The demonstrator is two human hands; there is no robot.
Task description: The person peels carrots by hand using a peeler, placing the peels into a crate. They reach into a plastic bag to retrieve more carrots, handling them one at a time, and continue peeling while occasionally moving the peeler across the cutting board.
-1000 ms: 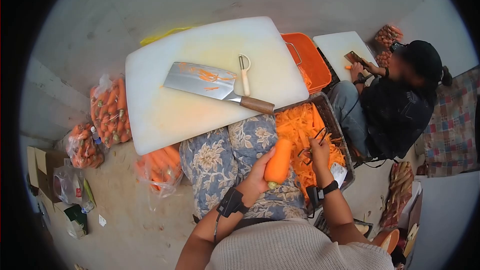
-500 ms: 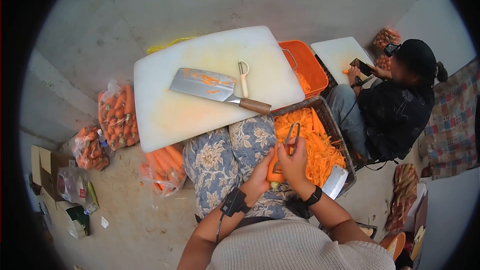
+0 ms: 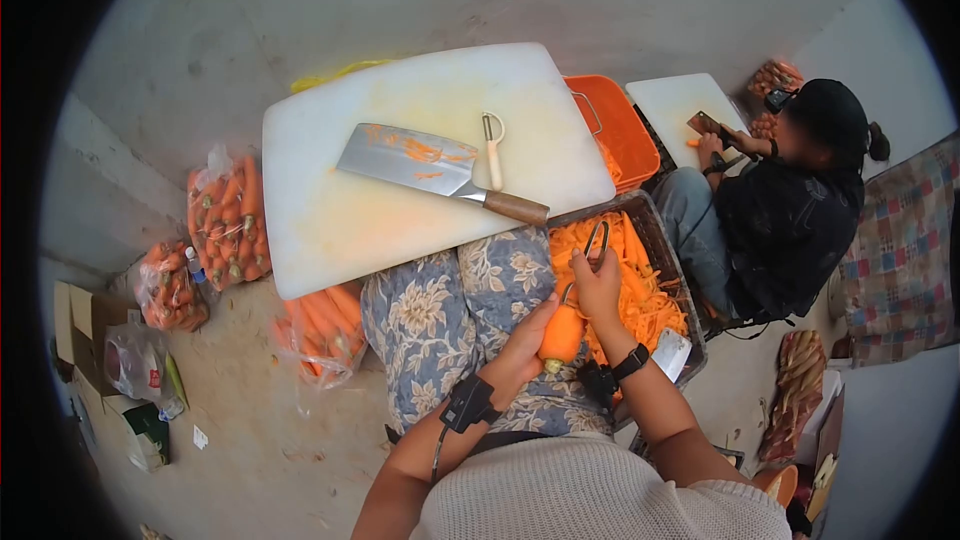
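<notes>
My left hand (image 3: 527, 345) is closed around a thick orange carrot (image 3: 562, 333), its stem end toward my body, over my lap. My right hand (image 3: 598, 285) grips a metal peeler (image 3: 600, 236); the looped handle sticks up past my fingers and the blade end is beside the carrot's upper end. Just beyond my right hand, a dark crate (image 3: 697, 325) holds carrot peelings (image 3: 650, 310) and whole carrots. A second blade (image 3: 670, 355) shows at the crate's near side, partly covered by my right forearm.
Across my knees rests a white cutting board (image 3: 330, 210) with a cleaver (image 3: 410, 158) and a white-handled peeler (image 3: 493, 152). Bagged carrots (image 3: 228, 225) stand at left, with another bag (image 3: 320, 335) by my leg. An orange bin (image 3: 625, 130) and a co-worker (image 3: 790, 200) cutting carrot are right.
My right hand and the peeler have moved up and slightly right, away from the carrot's stem end. More of the carrot shows now, still in my left hand.
</notes>
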